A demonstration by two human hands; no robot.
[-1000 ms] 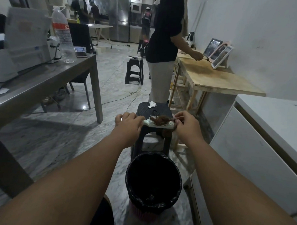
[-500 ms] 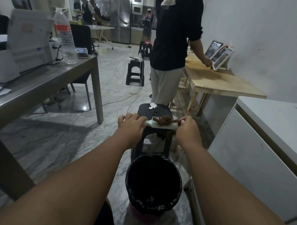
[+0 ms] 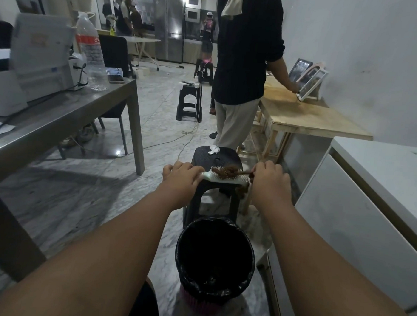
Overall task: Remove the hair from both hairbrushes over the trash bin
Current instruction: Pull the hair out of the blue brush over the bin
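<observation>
**Brown hair half drawn off a pale brush**

Grips the handle end of the pale hairbrush in the left hand, fingers curled over it, just left of centre frame. Holds it level, bristles up, in front of the black stool and higher in the frame than the black-lined trash bin at lower centre.

Pinches a strand of the hair at the brush's right tip with the right hand, fingers bunched together, fingertips hidden behind the knuckles. Leaves a clump seated on the bristles and a tuft hanging below the tip.

Against half a second ago: sets the right hand slightly farther right, with the strand stretched thin from clump to pinch; keeps the left grip unchanged. Finds the standing person, upper centre, reaching to the picture frames, not the table edge as a second ago.

Offers no legible writing: white marks on the red label of the water bottle, upper left, too blurred to read.
</observation>
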